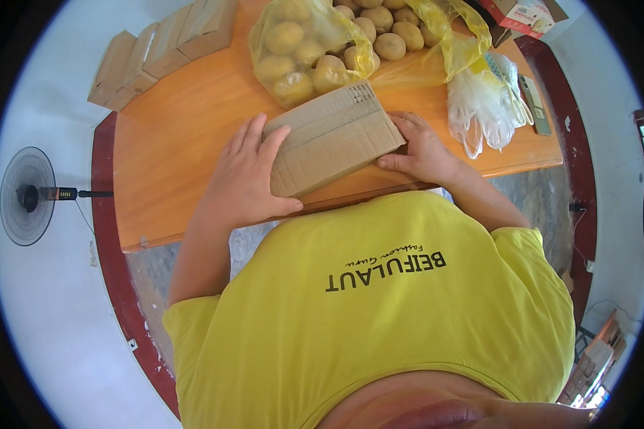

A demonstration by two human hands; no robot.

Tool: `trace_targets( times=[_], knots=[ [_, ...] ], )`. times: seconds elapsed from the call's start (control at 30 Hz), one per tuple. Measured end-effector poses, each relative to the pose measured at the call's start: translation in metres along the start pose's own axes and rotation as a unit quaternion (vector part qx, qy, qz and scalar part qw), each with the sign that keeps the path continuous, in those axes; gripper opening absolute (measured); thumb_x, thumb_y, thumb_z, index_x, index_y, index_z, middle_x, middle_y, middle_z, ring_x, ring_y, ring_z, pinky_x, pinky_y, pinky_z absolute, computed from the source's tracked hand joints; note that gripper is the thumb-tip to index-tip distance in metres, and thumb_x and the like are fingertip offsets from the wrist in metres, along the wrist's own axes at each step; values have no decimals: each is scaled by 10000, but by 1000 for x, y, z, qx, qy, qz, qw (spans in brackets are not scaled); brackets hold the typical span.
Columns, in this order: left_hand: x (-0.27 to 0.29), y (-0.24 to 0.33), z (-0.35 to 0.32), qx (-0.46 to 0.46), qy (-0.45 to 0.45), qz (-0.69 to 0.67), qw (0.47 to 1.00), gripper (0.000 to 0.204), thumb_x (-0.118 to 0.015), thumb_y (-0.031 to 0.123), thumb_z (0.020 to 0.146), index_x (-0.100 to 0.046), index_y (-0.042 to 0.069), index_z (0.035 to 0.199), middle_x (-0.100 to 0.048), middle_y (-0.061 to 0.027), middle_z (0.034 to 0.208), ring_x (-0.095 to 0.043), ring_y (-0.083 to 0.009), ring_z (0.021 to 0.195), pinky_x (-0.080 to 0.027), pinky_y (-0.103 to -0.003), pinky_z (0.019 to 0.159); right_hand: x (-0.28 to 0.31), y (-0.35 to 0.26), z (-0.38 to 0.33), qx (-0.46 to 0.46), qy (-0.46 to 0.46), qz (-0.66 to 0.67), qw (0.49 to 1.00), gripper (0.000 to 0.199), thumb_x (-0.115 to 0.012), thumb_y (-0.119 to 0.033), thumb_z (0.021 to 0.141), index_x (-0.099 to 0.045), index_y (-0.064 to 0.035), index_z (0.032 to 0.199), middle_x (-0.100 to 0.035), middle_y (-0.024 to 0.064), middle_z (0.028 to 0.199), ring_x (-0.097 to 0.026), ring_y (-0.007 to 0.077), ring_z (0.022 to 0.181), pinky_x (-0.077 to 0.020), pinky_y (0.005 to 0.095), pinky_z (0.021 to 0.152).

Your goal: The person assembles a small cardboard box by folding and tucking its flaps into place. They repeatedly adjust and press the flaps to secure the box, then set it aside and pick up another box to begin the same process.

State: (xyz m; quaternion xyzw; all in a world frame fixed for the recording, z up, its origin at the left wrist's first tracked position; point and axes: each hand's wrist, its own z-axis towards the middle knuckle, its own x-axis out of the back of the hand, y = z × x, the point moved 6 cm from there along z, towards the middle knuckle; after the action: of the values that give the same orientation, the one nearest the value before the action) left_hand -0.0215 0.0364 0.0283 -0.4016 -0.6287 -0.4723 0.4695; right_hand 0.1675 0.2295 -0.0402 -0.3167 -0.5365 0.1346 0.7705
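Observation:
A closed brown cardboard box (333,139) sits at the near edge of the orange table, tilted in my view, with a taped seam along its top. My left hand (247,175) grips its left end, fingers along the far side and thumb at the near corner. At the right end, my right hand (421,149) holds the box with its thumb on the near side and fingers behind. Just beyond the box lies an open yellow plastic bag (265,36) full of round brownish produce (390,46), whose kind I cannot tell.
Several similar cardboard boxes (166,51) stand in a row on the table (179,157) at the far left. White plastic bags (485,107) and a phone-like flat object (534,105) lie on the right. A red and white carton (526,16) is at the far right. A fan (27,196) stands left.

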Motion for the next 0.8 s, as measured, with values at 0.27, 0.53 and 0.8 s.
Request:
trace_targets(
  times=[0.27,0.53,0.8],
  knots=[
    [-1,3,-6,-5,-47,-3,999,1087,-862,367,567,-325,152,1487,-206,-263,1550,-254,-446,1405,-307,-500,1135,-1,-9,3,14,-6,-2,1000,723,-754,-426,795,-520,-5,1334,-567,227,1275,-508,410,1193,-384,465,1041],
    [-8,-3,-22,15,19,-34,999,1022,-848,350,594,-353,153,1466,-245,-280,1512,-285,-454,1379,-328,-495,1121,-8,-14,7,27,-26,-7,999,722,-741,-434,808,-516,-7,1345,-566,224,1287,-499,404,1212,-366,469,1050],
    [0,-25,-70,37,71,-90,993,942,-835,282,528,-463,103,1376,-353,-264,1434,-352,-439,1342,-348,-472,1087,-37,-37,25,55,-127,-93,986,761,-685,-485,850,-454,-4,1392,-541,207,1304,-468,373,1244,-336,458,1076]
  ],
)
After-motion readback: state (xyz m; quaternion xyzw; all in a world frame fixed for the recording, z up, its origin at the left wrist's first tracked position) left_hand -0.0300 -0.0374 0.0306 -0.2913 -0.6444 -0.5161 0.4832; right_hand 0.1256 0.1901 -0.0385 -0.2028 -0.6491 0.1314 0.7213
